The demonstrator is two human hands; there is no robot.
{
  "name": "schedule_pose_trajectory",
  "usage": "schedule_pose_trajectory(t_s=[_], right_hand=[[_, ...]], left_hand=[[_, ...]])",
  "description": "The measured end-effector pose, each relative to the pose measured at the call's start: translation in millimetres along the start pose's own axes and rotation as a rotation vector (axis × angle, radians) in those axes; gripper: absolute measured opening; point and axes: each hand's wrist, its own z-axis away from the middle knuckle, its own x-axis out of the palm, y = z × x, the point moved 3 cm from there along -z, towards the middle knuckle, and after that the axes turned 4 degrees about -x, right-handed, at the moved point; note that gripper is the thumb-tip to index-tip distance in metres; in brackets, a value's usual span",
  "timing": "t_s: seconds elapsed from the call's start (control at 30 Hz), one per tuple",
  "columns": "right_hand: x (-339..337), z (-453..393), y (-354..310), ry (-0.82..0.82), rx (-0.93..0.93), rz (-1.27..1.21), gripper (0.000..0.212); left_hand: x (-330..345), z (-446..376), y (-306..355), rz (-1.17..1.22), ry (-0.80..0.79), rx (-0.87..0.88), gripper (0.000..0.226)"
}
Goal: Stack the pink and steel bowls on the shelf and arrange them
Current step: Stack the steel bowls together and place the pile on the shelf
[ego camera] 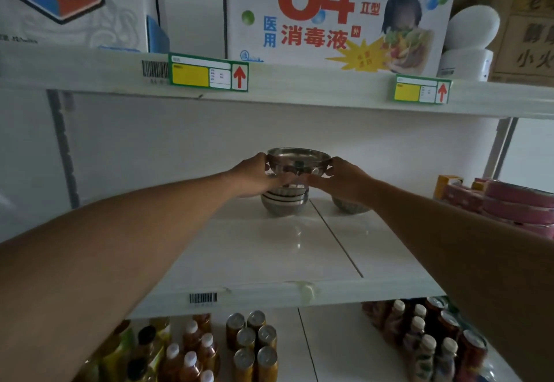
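Observation:
Both hands hold one steel bowl [296, 162] by its sides at the back of the white middle shelf [269, 250]. My left hand [254, 176] grips its left side and my right hand [344, 179] its right side. The bowl hovers just above a stack of steel bowls [283, 203] standing on the shelf. Another steel bowl [349, 206] sits to the right, partly hidden behind my right wrist. Stacked pink bowls [518, 205] stand at the shelf's right end.
The upper shelf [299, 94] with price tags hangs close above, carrying large cartons. Bottles and cans [251, 342] fill the shelf below. Small boxes [449, 185] sit beside the pink bowls. A metal upright [64, 148] stands at the left.

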Motion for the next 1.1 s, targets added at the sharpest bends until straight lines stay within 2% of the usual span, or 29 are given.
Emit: schedule_pose_trajectory(t_s=[0.1,0.2,0.3,0.37,0.47,0.57,0.63,0.8,0.87,0.93,1.03,1.1], right_hand=[[12,-20,-1,-0.017,0.009,-0.029,0.085],[21,-40,1,-0.017,0.002,-0.053,0.085],[30,-62,12,-0.022,0.019,-0.089,0.093],[35,-74,19,-0.025,0.023,-0.107,0.092],[42,-86,29,-0.044,0.01,-0.112,0.075],[56,-93,41,-0.104,0.015,-0.101,0.089],[64,-95,47,-0.132,-0.005,-0.083,0.088],[75,-90,65,-0.166,0.03,-0.106,0.082],[79,-86,70,-0.166,0.037,-0.117,0.099],[83,-84,73,-0.193,0.018,-0.118,0.11],[82,-79,71,-0.2,-0.008,-0.096,0.093],[79,-77,72,-0.221,0.001,-0.072,0.093]], left_hand=[[-7,-18,-22,-0.027,0.002,-0.057,0.092],[-10,-32,-33,-0.031,-0.006,-0.046,0.085],[-11,-45,-42,-0.009,-0.032,-0.018,0.074],[-10,-55,-49,-0.002,-0.039,-0.052,0.083],[-2,-70,-60,0.001,-0.045,-0.112,0.101],[10,-79,-73,0.014,-0.049,-0.145,0.11],[18,-79,-78,0.013,-0.086,-0.168,0.121],[36,-71,-78,0.005,-0.162,-0.184,0.119],[40,-68,-80,0.016,-0.165,-0.219,0.11],[41,-65,-82,0.011,-0.162,-0.258,0.116],[37,-60,-84,-0.013,-0.165,-0.295,0.128],[34,-54,-87,-0.021,-0.159,-0.325,0.132]])
